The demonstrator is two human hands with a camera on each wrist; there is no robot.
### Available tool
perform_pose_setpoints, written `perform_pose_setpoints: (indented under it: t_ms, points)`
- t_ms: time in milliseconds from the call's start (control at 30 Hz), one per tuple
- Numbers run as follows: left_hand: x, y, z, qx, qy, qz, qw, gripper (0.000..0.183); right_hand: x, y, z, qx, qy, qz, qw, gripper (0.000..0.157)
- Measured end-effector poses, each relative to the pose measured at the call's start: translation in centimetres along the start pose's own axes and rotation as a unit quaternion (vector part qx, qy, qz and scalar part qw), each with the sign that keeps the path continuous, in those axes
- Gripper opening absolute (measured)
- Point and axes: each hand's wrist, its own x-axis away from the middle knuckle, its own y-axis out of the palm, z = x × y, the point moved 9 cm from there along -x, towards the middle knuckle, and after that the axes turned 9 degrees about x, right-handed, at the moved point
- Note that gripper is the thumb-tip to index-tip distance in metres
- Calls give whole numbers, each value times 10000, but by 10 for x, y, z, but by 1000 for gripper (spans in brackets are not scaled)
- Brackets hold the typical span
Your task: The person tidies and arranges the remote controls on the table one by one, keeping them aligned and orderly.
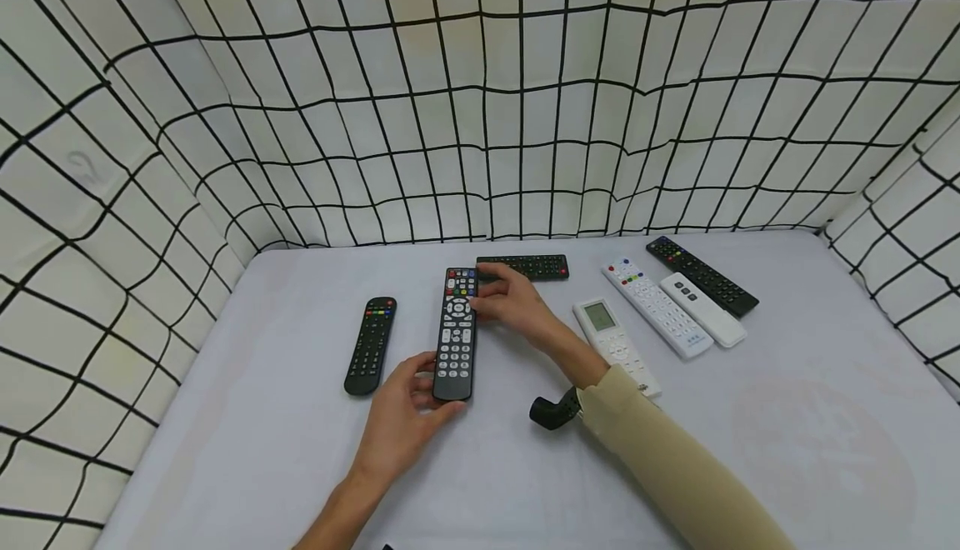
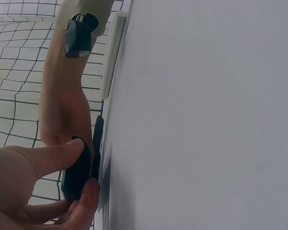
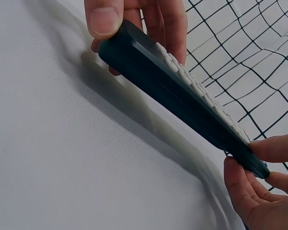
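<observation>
Both hands hold a black remote control point(image 1: 454, 342) with white and coloured buttons, its face up toward the head camera. The left hand point(image 1: 401, 417) grips the near end, thumb at the bottom edge and fingers at the left side. At the far end, the right hand point(image 1: 513, 304) pinches the right side between thumb and fingers. In the right wrist view the remote point(image 3: 168, 91) is raised off the white surface, with its shadow beneath. The left wrist view shows the left thumb and fingers around the remote's near end point(image 2: 78, 172).
A black remote point(image 1: 371, 346) lies to the left, another point(image 1: 536, 267) behind the right hand. On the right are a white remote with a screen point(image 1: 611, 342), two more white remotes point(image 1: 656, 307) point(image 1: 703, 308) and a black one point(image 1: 702, 275). A black-gridded white wall point(image 1: 502, 125) rises behind.
</observation>
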Motion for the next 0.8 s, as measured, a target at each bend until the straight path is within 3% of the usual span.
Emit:
perform_pose_setpoints:
  t_ms: [333, 633, 800]
  points:
    - [1, -5, 0, -246, -64, 186, 9995, 73, -5, 4, -3, 78, -85, -76, 9999, 68]
    - [0, -13, 3, -485, 83, 383, 9981, 74, -13, 15, -6, 62, -87, -280, 9995, 74]
    - [-1, -15, 2, -683, -27, 408, 9968, 74, -17, 19, -3, 259, -25, -315, 9992, 74]
